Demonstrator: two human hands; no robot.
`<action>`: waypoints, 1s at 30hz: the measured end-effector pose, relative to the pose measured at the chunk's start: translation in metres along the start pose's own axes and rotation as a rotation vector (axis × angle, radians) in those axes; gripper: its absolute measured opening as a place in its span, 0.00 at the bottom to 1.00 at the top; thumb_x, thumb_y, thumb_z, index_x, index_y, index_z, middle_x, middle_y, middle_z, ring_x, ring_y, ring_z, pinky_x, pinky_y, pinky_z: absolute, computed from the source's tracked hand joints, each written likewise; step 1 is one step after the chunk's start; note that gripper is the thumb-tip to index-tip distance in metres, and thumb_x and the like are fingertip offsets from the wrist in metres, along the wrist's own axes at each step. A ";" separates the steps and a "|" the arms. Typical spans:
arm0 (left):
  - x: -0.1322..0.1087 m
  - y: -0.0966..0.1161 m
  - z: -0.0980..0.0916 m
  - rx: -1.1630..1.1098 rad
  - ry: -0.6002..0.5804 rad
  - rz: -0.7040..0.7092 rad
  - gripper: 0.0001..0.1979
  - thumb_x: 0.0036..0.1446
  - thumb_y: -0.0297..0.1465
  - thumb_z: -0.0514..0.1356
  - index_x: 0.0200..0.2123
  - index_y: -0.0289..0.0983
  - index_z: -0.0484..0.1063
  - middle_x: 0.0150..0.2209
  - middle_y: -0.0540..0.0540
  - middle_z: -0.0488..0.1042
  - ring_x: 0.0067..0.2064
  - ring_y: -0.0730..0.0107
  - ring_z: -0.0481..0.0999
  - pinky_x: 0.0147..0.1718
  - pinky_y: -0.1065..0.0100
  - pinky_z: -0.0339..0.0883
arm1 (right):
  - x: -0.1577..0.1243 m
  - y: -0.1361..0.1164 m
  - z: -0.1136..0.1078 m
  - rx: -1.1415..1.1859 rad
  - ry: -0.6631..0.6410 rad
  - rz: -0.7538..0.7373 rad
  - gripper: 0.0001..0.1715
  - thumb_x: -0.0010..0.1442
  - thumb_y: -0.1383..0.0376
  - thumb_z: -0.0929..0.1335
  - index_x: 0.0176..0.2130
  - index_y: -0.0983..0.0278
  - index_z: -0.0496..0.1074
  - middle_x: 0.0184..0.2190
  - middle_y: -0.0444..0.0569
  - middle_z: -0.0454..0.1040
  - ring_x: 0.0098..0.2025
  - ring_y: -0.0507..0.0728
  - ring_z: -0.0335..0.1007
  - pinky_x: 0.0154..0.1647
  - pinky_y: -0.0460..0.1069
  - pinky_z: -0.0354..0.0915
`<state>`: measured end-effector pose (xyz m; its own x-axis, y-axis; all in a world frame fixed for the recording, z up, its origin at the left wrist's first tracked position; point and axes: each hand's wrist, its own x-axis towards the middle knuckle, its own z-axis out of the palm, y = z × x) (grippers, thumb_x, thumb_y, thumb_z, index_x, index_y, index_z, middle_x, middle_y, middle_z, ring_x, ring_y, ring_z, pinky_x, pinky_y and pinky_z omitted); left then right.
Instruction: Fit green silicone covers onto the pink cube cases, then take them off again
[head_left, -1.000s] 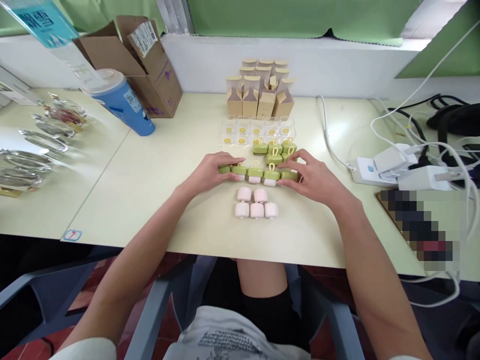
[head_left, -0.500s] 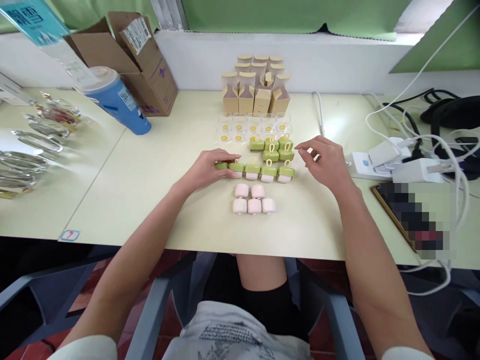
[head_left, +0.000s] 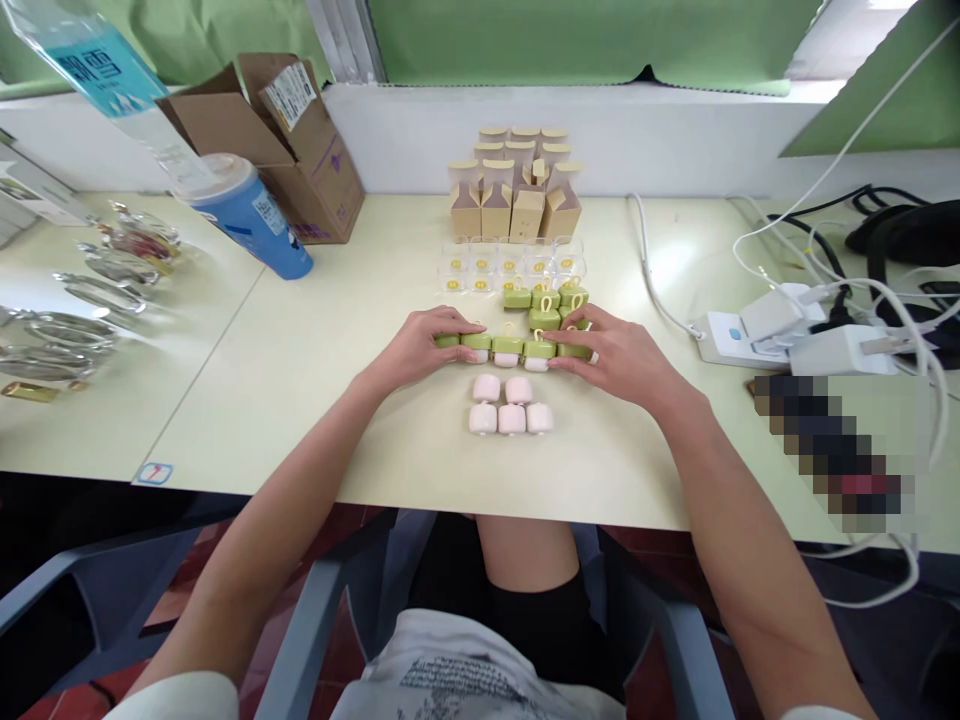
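Note:
A row of small pink cases with green looped lids point(head_left: 508, 346) runs left to right on the table. My left hand point(head_left: 429, 342) curls round the left end of the row, thumb in front and fingers behind. My right hand point(head_left: 619, 358) grips the right end the same way and covers part of the last case. Behind the row, several loose green looped lids point(head_left: 544, 318) sit close together. In front lie several pale pink case bodies point(head_left: 511, 418) without green lids, touched by neither hand.
Clear plastic pieces with yellow marks point(head_left: 483, 262) and small open cardboard boxes point(head_left: 496, 212) stand at the back. A blue cup point(head_left: 259, 225) and a large carton point(head_left: 319, 180) are left. White cables and a power strip point(head_left: 739, 340) lie right, beside a blurred-out object point(head_left: 832, 450).
My right hand has moved left and closed on the right end of the row. My left hand stays at the left end. The view has tilted slightly.

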<state>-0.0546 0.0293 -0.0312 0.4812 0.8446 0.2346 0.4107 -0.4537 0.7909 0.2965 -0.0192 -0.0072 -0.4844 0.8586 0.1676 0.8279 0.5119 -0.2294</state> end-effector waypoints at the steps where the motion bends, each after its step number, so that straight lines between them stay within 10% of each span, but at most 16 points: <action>1: 0.000 0.000 0.000 0.000 0.002 -0.003 0.38 0.52 0.68 0.76 0.54 0.47 0.93 0.47 0.39 0.87 0.46 0.55 0.84 0.52 0.56 0.78 | 0.000 0.001 0.001 -0.010 0.008 -0.004 0.26 0.79 0.47 0.69 0.65 0.54 0.87 0.63 0.57 0.80 0.39 0.61 0.82 0.40 0.58 0.73; 16: 0.000 0.000 -0.005 0.116 0.020 0.065 0.40 0.59 0.67 0.72 0.61 0.44 0.89 0.55 0.36 0.88 0.57 0.49 0.86 0.62 0.51 0.77 | 0.000 0.014 -0.003 0.013 0.230 0.143 0.28 0.82 0.49 0.63 0.64 0.57 0.83 0.59 0.58 0.82 0.34 0.59 0.78 0.40 0.58 0.71; 26: 0.000 0.010 0.009 0.232 0.452 0.153 0.29 0.78 0.57 0.58 0.44 0.41 0.88 0.43 0.40 0.88 0.47 0.59 0.84 0.50 0.56 0.78 | 0.001 0.052 0.010 0.173 0.234 0.140 0.13 0.69 0.57 0.72 0.48 0.59 0.85 0.61 0.56 0.84 0.36 0.59 0.81 0.47 0.61 0.78; 30: -0.005 0.028 0.014 0.159 0.438 0.288 0.20 0.78 0.46 0.64 0.40 0.40 0.88 0.35 0.43 0.85 0.38 0.64 0.79 0.39 0.61 0.73 | -0.002 0.057 0.003 0.183 0.236 0.208 0.11 0.65 0.55 0.76 0.44 0.57 0.81 0.43 0.50 0.88 0.36 0.62 0.83 0.48 0.61 0.78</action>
<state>-0.0348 0.0081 -0.0187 0.2379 0.7040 0.6692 0.4385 -0.6926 0.5727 0.3439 0.0080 -0.0233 -0.2147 0.9256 0.3117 0.8271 0.3420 -0.4460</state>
